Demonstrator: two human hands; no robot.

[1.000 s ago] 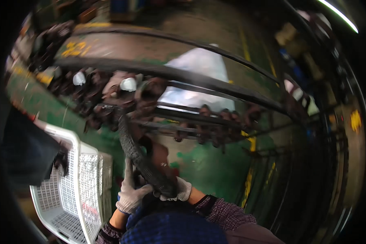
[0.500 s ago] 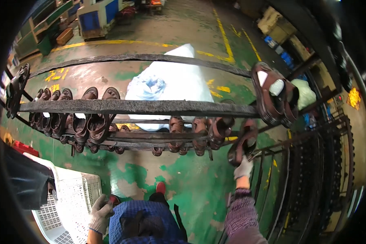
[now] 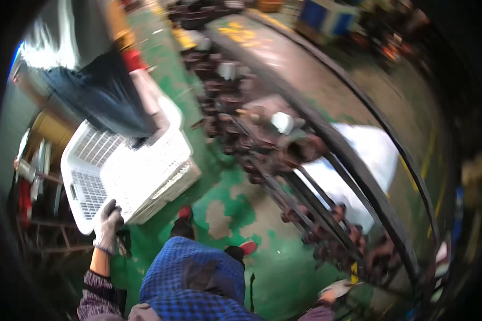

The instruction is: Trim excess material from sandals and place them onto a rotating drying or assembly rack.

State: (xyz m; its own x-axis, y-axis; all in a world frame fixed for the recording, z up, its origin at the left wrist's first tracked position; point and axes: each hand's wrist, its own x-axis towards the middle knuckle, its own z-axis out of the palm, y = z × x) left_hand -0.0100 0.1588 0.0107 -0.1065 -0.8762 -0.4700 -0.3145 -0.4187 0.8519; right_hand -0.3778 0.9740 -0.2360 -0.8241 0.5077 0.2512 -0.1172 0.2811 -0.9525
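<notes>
My left hand (image 3: 108, 223), in a light glove, reaches out to the near corner of a white slatted plastic crate (image 3: 144, 176) on the green floor; its fingers look spread and hold nothing. Low on the right, my right hand (image 3: 334, 291), also gloved, is blurred beside the lower bars of a long metal rack (image 3: 326, 160). Rows of dark, rusty ring-shaped parts (image 3: 235, 115) hang on that rack. I cannot make out whether the right hand holds anything. My blue checked clothing (image 3: 198, 283) fills the bottom middle.
Another person in dark trousers (image 3: 102, 96) stands right behind the crate. A white sack or sheet (image 3: 372, 152) lies on the floor behind the rack. Metal shelving with odd items (image 3: 32, 187) lines the far left. Yellow floor markings run at the top.
The view has swung left and down. My right hand has come down off the ring parts on the rack. My left hand has reached out to the crate's corner.
</notes>
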